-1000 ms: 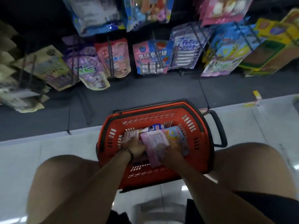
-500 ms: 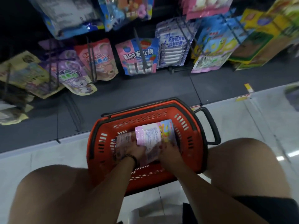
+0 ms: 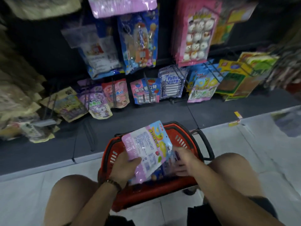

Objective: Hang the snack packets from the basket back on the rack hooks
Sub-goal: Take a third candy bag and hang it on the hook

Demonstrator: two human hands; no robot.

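Left hand (image 3: 123,167) grips the pink packet (image 3: 146,150) at its lower left edge, thumb on top. Packet is tilted, held over the red basket (image 3: 182,137), well short of the rack (image 3: 48,51). Right hand (image 3: 184,162) is at the packet's right edge, blurred, can't tell its grip. Blue packet (image 3: 157,174) lies in the basket underneath.

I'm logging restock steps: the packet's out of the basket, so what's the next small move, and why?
Probably raise the packet toward the similar blue-and-yellow packets hanging lower right: the left hand grips it above the basket, not yet hung.
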